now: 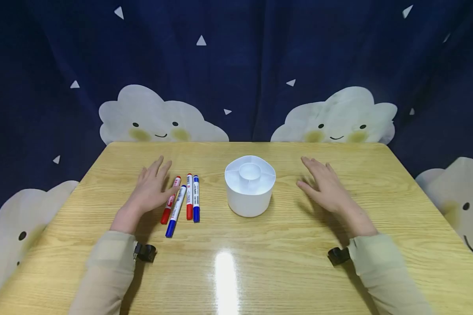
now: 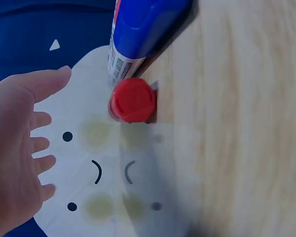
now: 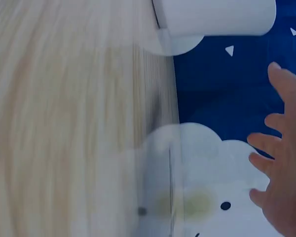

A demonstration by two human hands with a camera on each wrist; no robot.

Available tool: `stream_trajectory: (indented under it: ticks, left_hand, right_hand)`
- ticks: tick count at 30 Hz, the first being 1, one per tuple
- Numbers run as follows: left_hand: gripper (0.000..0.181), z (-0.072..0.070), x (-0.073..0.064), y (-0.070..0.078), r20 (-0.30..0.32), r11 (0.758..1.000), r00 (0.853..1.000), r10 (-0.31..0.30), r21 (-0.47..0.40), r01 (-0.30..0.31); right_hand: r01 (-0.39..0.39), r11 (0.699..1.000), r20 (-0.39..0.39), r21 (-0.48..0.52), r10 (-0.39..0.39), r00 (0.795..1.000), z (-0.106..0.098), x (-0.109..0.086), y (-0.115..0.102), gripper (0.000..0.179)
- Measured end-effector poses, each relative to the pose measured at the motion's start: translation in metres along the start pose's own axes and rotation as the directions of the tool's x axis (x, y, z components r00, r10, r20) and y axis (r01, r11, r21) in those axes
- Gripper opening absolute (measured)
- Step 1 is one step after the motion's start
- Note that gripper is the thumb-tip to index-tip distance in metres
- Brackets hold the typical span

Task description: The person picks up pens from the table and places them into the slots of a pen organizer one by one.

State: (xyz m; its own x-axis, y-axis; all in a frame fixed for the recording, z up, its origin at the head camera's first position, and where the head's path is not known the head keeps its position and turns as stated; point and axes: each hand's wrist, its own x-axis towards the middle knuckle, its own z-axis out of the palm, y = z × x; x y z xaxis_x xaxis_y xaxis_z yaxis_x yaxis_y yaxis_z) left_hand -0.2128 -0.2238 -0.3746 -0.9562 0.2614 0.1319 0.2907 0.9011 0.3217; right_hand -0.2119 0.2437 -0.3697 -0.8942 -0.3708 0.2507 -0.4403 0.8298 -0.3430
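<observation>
My left hand (image 1: 150, 189) hovers over the table at the left, fingers spread and holding nothing. Just beside its thumb lie a red marker (image 1: 171, 200) and a white marker with a blue cap (image 1: 176, 211). Farther right are a white marker with a red cap (image 1: 189, 197) and another blue-capped marker (image 1: 196, 199). In the left wrist view, a red cap (image 2: 133, 100) and a blue cap (image 2: 150, 24) show near the hand. A white divided pen holder (image 1: 249, 201) stands mid-table. To its right, my right hand (image 1: 325, 186) is held apart from it, fingers extended, nothing in them.
The wooden table (image 1: 284, 262) ends at a back edge against a dark blue curtain (image 1: 236, 65) printed with smiling clouds and small triangles. Each wrist carries a small black camera (image 1: 145, 252). A bright light reflection lies on the tabletop in front of the holder.
</observation>
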Motion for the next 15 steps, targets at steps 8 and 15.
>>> stream_trajectory:
  ticks: [8, 15]
  left_hand:
    - [0.069, 0.006, 0.006, 0.008, 0.015, 0.995, 0.996, -0.087, -0.054, 0.088]
    - [0.064, 0.012, 0.013, 0.014, 0.021, 0.98, 0.983, -0.182, -0.076, 0.183]
  right_hand:
    - [0.025, 0.979, 0.048, 0.205, -0.035, 0.998, 0.008, 0.011, -0.023, 0.075]
    - [0.052, 0.919, 0.058, 0.392, -0.081, 0.995, 0.016, 0.022, -0.039, 0.082]
